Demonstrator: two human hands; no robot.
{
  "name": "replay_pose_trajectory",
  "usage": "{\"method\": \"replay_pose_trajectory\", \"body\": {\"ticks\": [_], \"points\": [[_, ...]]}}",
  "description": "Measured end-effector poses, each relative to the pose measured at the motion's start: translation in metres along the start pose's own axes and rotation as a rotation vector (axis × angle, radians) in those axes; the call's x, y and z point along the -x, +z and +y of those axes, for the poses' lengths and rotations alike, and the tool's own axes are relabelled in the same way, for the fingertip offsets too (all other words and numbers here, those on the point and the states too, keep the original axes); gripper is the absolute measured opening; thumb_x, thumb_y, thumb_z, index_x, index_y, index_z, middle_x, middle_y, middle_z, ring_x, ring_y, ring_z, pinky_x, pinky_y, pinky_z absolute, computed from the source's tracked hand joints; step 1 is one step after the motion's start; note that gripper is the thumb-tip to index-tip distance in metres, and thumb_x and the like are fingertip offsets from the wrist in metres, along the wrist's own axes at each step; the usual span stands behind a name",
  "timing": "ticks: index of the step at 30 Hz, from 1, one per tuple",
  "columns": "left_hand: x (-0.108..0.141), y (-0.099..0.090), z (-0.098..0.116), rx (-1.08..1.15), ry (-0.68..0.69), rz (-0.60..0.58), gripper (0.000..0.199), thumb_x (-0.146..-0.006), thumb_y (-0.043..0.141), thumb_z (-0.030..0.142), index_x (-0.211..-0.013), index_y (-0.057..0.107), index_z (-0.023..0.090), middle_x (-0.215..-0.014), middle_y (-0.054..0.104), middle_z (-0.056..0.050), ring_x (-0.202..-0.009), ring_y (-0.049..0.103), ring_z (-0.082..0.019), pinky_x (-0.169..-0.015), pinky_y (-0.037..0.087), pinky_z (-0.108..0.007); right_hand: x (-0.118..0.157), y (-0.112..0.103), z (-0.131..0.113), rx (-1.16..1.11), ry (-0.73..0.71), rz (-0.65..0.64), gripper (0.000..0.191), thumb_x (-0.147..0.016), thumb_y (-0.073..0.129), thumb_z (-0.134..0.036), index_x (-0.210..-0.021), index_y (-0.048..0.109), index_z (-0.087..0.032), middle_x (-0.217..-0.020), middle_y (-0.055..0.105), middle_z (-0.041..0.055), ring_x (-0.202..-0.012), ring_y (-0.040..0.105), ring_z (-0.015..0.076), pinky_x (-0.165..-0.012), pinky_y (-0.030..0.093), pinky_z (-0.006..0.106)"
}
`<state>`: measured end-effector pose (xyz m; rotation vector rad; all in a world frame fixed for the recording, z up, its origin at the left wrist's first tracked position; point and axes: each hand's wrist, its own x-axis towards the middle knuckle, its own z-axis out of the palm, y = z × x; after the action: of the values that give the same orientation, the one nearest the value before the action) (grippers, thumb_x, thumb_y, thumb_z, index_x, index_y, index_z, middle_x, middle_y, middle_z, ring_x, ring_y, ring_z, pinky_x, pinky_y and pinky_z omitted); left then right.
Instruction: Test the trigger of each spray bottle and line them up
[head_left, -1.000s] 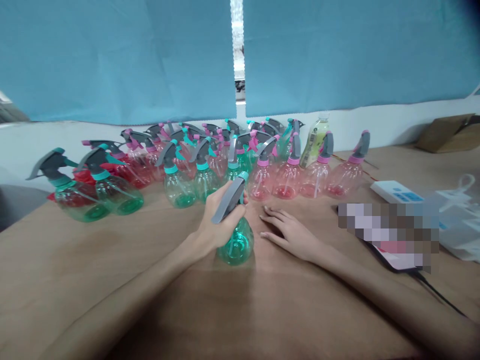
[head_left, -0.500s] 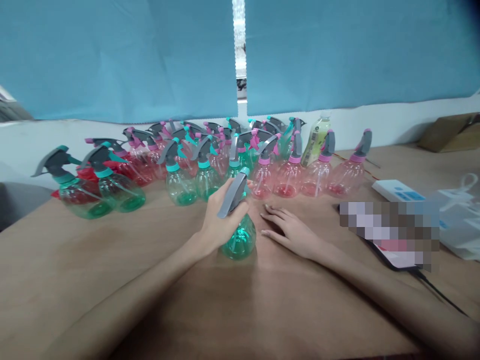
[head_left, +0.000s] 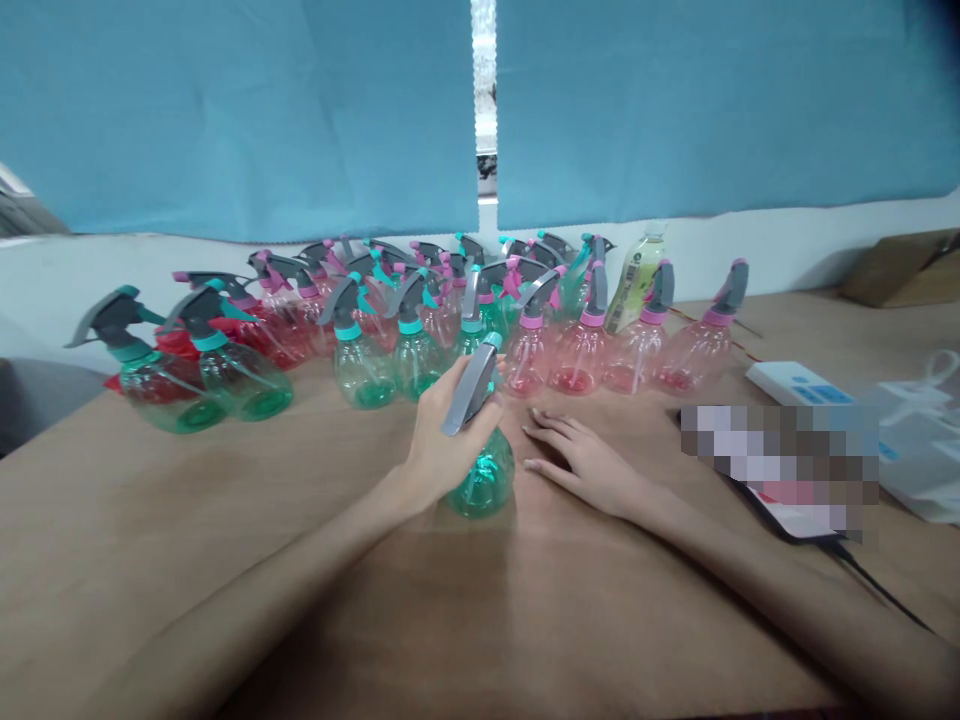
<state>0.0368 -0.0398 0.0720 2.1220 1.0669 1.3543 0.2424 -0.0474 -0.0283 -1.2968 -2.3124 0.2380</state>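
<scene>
Got the left hand (head_left: 439, 440) wrapped snugly round the neck of a green spray bottle (head_left: 487, 485), pretty much mid-scene and nearer than all the other bottles. Can't tell the exact set of the fingertips on the far side, or any squeeze there, since mostly tucked out of sight. Worth noticing the lie of it: long axis close to upright, see-through round body below and a bit right of the palm, gray spray head (head_left: 469, 388) poking up above the grip, with the teal nozzle (head_left: 491, 341) aimed far and slightly right. Looks to be standing on the wooden table (head_left: 600, 620), though hard to swear to actual contact at the base. Not far for the right hand (head_left: 581, 455) either: lying palm down just right of the bottle, holding nothing, fingers loosely spread and pointing left toward the body, with a small gap and no touching. Definitely nearer on the left side, then. Farther out, green bottles (head_left: 365, 375) to the left and pink bottles (head_left: 694, 355) to the right, plus a drink bottle (head_left: 636, 280) behind the pink lot. Over on the right, a partly pixelated phone-like device (head_left: 810, 528), a white box (head_left: 799, 382) and a plastic bag (head_left: 922, 455).
</scene>
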Motion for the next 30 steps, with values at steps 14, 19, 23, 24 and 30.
{"method": "replay_pose_trajectory", "body": {"ticks": [14, 19, 23, 24, 30], "points": [[0.011, 0.001, -0.001, -0.039, -0.127, -0.060, 0.042, -0.079, 0.061, 0.026, -0.118, 0.048, 0.020, -0.102, 0.066, -0.005, -0.075, 0.062, -0.015, -0.073, 0.050, -0.032, -0.001, -0.003, -0.002, -0.011, -0.016, 0.003, 0.055, -0.092, 0.043, -0.053, -0.133, 0.053, -0.019, -0.143, 0.047, 0.0147, -0.132, 0.044, 0.0298, -0.107, 0.037, 0.053], [0.033, -0.005, -0.006, -0.097, -0.189, -0.132, 0.043, -0.078, 0.066, 0.039, -0.112, 0.051, 0.018, -0.110, 0.064, -0.011, -0.102, 0.062, -0.025, -0.087, 0.048, -0.042, -0.001, -0.001, 0.000, 0.001, -0.017, -0.009, 0.057, -0.091, 0.044, -0.055, -0.133, 0.053, -0.016, -0.143, 0.048, 0.0154, -0.132, 0.043, 0.0290, -0.109, 0.036, 0.050], [0.052, -0.023, -0.004, -0.116, -0.185, -0.203, 0.045, -0.076, 0.069, 0.044, -0.111, 0.054, 0.019, -0.114, 0.064, -0.010, -0.106, 0.061, -0.026, -0.091, 0.048, -0.043, -0.002, -0.001, 0.001, 0.026, -0.024, -0.025, 0.056, -0.092, 0.043, -0.054, -0.132, 0.054, -0.016, -0.142, 0.049, 0.0154, -0.131, 0.044, 0.0289, -0.108, 0.036, 0.050], [0.056, -0.029, -0.003, -0.130, -0.176, -0.220, 0.046, -0.076, 0.070, 0.044, -0.111, 0.055, 0.020, -0.115, 0.064, -0.010, -0.106, 0.061, -0.026, -0.091, 0.048, -0.044, -0.002, -0.002, 0.001, 0.034, -0.022, -0.032, 0.056, -0.092, 0.043, -0.054, -0.132, 0.054, -0.016, -0.141, 0.050, 0.0156, -0.131, 0.045, 0.0290, -0.108, 0.037, 0.050], [0.078, -0.082, -0.005, -0.277, -0.205, -0.248, 0.050, -0.075, 0.070, 0.047, -0.116, 0.054, 0.024, -0.109, 0.065, -0.008, -0.099, 0.062, -0.028, -0.086, 0.051, -0.044, -0.014, -0.013, -0.005, 0.099, -0.010, -0.088, 0.046, -0.091, 0.045, -0.052, -0.120, 0.062, -0.020, -0.129, 0.060, 0.0133, -0.120, 0.055, 0.0303, -0.099, 0.045, 0.049]]}}
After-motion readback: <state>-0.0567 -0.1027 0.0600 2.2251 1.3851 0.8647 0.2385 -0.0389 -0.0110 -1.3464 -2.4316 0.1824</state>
